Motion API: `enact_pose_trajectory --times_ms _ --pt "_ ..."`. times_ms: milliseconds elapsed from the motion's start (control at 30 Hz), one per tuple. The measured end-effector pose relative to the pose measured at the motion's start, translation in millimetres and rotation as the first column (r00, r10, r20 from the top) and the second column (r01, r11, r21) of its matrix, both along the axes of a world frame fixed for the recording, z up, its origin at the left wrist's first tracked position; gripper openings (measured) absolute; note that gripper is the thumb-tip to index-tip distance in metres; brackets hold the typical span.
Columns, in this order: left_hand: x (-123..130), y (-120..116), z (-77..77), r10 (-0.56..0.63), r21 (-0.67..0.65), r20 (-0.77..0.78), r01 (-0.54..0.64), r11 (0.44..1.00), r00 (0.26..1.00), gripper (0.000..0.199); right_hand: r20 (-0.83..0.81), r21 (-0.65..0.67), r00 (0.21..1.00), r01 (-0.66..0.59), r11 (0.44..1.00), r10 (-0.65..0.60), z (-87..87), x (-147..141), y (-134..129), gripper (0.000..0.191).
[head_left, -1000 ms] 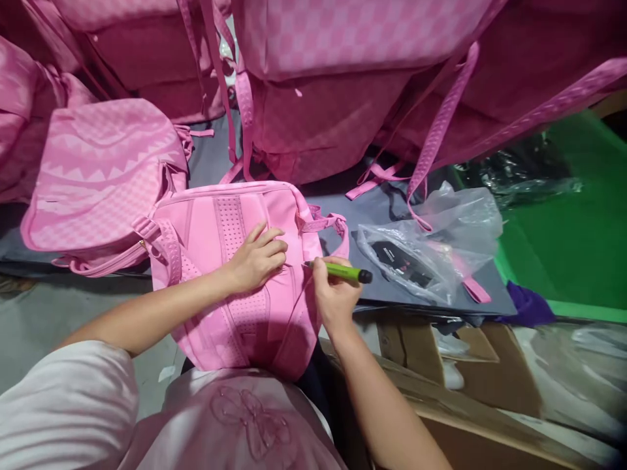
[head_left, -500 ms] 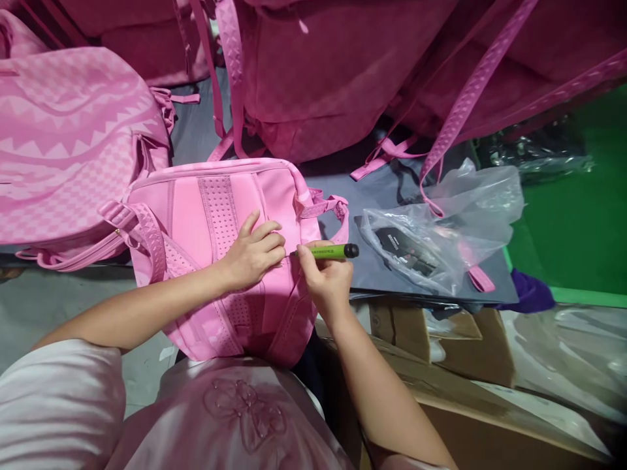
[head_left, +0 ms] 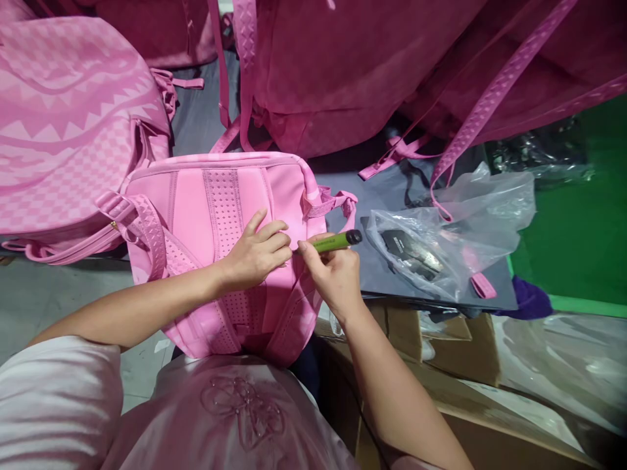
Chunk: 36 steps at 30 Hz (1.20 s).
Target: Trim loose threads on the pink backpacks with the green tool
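Observation:
A pink backpack (head_left: 287, 196) leans against the table edge and my body, its padded back panel and shoulder straps facing up. My left hand (head_left: 259, 251) rests on that panel, fingers bent and gathered at the fabric, the little finger raised apart. What its thumb and index finger grip is mostly hidden, but they appear to pinch the backpack. In my right hand (head_left: 337, 271) is a green marker pen (head_left: 330, 243) with a black end pointing right. Its dark tip meets the panel beside my left fingertips.
Another pink backpack (head_left: 93, 130) lies at the left. Larger pink bags (head_left: 353, 72) stand along the back, straps hanging down. A clear plastic bag (head_left: 455, 222) with black items lies on the grey table (head_left: 343, 176). Cardboard boxes (head_left: 455, 352) stand below at the right.
The marker's black end has tilted slightly upward, and my right hand has shifted a little right. My left hand stays on the panel. The whole view has shifted slightly.

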<state>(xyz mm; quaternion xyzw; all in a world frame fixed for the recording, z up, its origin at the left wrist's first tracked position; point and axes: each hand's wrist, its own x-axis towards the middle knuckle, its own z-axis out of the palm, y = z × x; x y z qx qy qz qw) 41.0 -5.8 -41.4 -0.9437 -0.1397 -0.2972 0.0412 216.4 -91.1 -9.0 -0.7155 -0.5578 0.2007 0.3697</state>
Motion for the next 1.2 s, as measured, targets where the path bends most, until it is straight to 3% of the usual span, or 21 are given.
enact_pose_trajectory --times_ms 133,267,500,933,1067,1200 --pt "2 2 -0.6 -0.004 -0.001 0.006 0.004 1.000 1.000 0.016 0.037 -0.074 0.996 -0.082 0.994 0.085 5.5 9 10 0.036" --pt "3 3 -1.4 -0.010 -0.021 -0.023 0.009 1.000 1.000 0.020 -0.001 -0.151 0.969 -0.243 0.958 0.246 9.1 18 23 0.035" --pt "2 -3 -5.8 0.060 0.010 -0.053 -0.059 0.998 0.997 0.011 0.001 -0.153 0.949 -0.313 0.937 0.317 9.9 28 35 0.039" --pt "3 -6 -1.0 0.072 -0.026 -0.058 -0.074 0.997 0.996 0.011 -0.069 -0.221 0.945 -0.327 0.919 0.319 12.8 29 33 0.039" --pt "3 -4 -4.1 0.074 -0.056 -0.074 -0.078 0.995 0.995 0.011 -0.012 -0.223 0.953 -0.298 0.928 0.303 11.2 27 35 0.038" --pt "3 -4 -7.0 0.055 -0.069 -0.073 -0.060 0.996 0.996 0.009 -0.060 -0.240 0.945 -0.325 0.915 0.320 9.7 25 35 0.039"
